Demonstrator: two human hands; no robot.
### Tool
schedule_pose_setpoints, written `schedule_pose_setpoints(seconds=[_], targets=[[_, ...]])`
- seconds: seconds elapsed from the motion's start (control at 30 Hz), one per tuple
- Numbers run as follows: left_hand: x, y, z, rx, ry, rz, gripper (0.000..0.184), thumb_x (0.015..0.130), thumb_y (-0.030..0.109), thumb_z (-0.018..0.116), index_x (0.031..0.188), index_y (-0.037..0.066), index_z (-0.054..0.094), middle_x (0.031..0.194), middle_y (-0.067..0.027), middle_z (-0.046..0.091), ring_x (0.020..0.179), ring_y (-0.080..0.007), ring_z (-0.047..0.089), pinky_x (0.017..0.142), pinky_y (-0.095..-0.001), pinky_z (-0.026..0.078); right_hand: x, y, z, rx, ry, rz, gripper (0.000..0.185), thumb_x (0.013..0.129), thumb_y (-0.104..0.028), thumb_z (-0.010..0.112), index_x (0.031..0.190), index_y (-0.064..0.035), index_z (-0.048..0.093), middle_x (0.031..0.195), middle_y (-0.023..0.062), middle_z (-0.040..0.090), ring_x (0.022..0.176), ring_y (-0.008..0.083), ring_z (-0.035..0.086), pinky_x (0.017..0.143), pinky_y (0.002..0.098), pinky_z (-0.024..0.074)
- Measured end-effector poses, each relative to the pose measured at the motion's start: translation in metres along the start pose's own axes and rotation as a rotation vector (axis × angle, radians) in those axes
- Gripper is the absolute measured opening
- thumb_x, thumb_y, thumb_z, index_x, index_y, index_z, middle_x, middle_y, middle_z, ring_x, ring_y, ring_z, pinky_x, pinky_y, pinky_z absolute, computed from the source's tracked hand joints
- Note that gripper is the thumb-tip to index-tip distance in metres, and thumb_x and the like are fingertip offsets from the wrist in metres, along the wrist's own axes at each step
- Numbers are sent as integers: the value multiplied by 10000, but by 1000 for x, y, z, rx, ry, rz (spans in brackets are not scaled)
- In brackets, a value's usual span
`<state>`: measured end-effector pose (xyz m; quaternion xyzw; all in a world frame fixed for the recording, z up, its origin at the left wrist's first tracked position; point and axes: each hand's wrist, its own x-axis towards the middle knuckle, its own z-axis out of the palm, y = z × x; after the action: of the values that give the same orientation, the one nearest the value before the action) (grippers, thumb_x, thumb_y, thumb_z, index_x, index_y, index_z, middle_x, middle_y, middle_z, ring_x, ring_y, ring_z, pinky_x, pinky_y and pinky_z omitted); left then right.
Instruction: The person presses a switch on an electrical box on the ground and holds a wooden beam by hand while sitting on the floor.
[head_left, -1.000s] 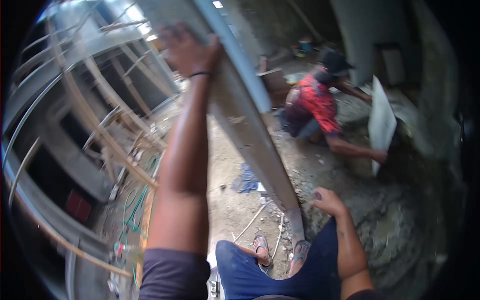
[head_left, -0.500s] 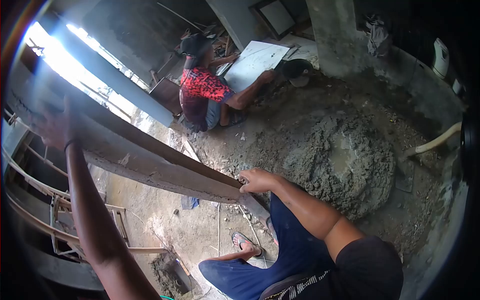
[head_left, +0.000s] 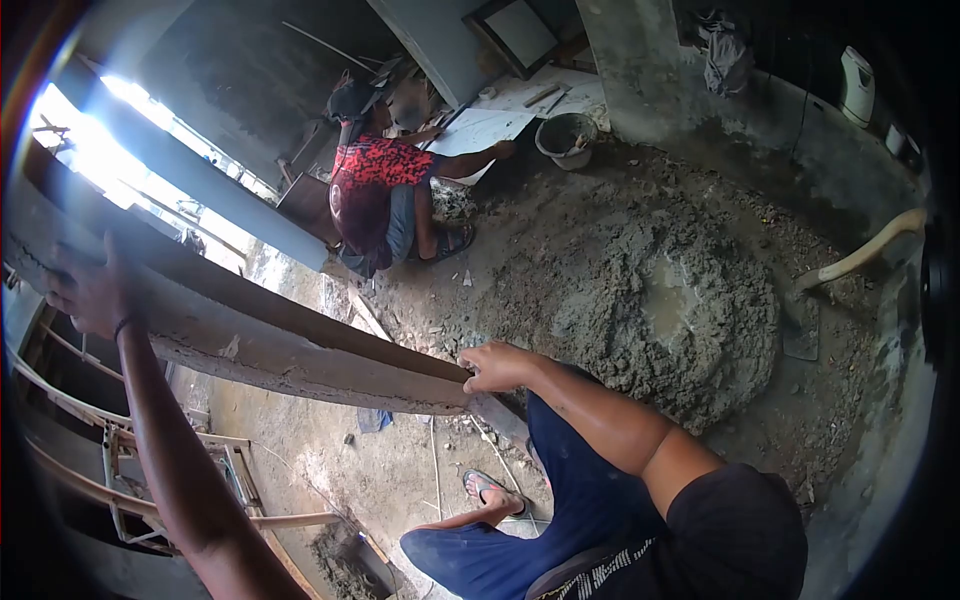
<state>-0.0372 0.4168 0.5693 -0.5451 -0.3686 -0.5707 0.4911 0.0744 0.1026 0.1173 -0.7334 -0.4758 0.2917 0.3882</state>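
A long grey plank point(head_left: 300, 345), crusted with cement along its lower edge, slants across the view from upper left to the middle. My left hand point(head_left: 95, 290) grips it near the far left end, thumb against its face; glare and shadow blur the fingers there. At the near end, the fingers of my right hand point(head_left: 497, 367) curl over the plank's top corner, close to my knee. To the right of that hand lies a round heap of wet mortar point(head_left: 620, 330) with a pool of water in its middle.
A co-worker point(head_left: 375, 190) squats ahead beside a white board point(head_left: 480, 135) and a bucket point(head_left: 567, 140). A wooden-handled hoe point(head_left: 865, 248) rests right of the mortar. Wooden frames point(head_left: 120, 440) stand lower left. A trowel-like tool handle point(head_left: 375, 548) lies near my foot.
My view has swung slightly right, so the scene sits farther left. The co-worker's white board has tilted or slid lower, uncovering more of the bucket. Both my hands keep their places on the plank.
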Motion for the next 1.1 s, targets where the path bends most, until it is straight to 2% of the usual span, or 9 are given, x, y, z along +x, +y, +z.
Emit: schedule_pose_setpoints(seconds=[1.03, 1.1], targets=[[1, -2, 9, -81, 42, -13, 907, 773, 799, 451, 1495, 274, 288, 1543, -141, 254, 1422, -370, 222, 1023, -602, 338, -1, -1, -4, 9, -34, 22, 564, 724, -340, 715, 1161, -6, 588, 1120, 226, 637, 1080, 353, 606, 906, 407, 483], [1, -1, 9, -84, 45, -16, 907, 773, 798, 453, 1495, 274, 289, 1543, -141, 254, 1422, -367, 223, 1024, -601, 338, 2, 6, 2, -18, -9, -18, 551, 748, -357, 717, 1164, -24, 575, 1059, 214, 650, 1032, 347, 626, 873, 413, 490]])
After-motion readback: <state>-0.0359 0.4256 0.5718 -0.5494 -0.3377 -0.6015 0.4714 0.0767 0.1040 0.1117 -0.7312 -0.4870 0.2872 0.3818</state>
